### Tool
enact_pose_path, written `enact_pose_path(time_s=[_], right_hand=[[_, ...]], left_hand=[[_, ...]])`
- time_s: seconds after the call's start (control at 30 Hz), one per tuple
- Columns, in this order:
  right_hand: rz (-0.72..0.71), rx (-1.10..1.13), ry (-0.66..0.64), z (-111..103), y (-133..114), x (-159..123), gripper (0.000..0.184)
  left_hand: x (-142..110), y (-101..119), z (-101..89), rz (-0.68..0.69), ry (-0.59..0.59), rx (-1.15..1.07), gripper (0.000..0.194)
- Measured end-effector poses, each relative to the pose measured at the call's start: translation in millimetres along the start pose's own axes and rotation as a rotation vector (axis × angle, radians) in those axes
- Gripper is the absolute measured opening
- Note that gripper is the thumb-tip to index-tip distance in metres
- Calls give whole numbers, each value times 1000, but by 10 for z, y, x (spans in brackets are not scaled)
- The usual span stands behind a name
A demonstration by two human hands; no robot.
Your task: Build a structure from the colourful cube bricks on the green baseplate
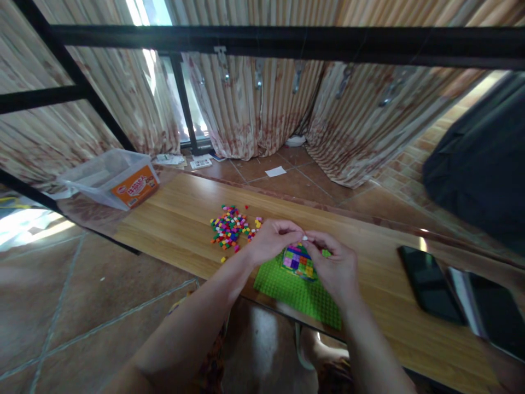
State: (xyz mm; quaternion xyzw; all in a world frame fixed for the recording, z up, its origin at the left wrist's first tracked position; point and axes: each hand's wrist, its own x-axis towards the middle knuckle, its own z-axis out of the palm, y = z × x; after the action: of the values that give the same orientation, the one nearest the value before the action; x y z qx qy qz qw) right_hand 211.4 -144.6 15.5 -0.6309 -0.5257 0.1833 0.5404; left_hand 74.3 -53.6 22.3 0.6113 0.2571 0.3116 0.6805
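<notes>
A green studded baseplate (287, 287) lies at the near edge of a wooden table (184, 219). A patch of small coloured bricks (298, 261) is fixed on its far part. Both my hands hover just above that patch. My left hand (273, 241) and my right hand (334, 265) meet fingertip to fingertip, pinching a tiny white piece (304, 238) between them. A loose pile of small coloured bricks (232, 225) lies on the table to the left of my left hand.
A clear plastic tub with an orange label (117, 180) stands at the table's far left end. Two dark phones (429, 284) (492, 314) lie at the right. A black metal frame (266, 41) crosses overhead. Curtains hang behind, above a tiled floor.
</notes>
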Motion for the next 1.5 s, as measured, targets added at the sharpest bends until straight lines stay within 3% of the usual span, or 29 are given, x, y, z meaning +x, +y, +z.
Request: enact_pose_path(time_s=[0.6, 0.67, 0.8, 0.87, 1.13, 1.5], right_hand=[[227, 157, 89, -17, 109, 42, 24], [205, 102, 92, -23, 131, 41, 24], [112, -115, 70, -32, 172, 35, 24], [59, -195, 36, -30, 184, 36, 23], [-109, -424, -26, 10, 197, 55, 28], [-8, -363, 6, 53, 247, 90, 22]], left_hand=[[-4, 27, 53, 59, -72, 194, 22], [10, 6, 25, 65, -10, 239, 23], [52, -45, -90, 37, 238, 445, 24], [64, -68, -131, 9, 275, 551, 24], [121, -183, -18, -48, 134, 668, 30], [176, -247, 32, -102, 115, 567, 30]])
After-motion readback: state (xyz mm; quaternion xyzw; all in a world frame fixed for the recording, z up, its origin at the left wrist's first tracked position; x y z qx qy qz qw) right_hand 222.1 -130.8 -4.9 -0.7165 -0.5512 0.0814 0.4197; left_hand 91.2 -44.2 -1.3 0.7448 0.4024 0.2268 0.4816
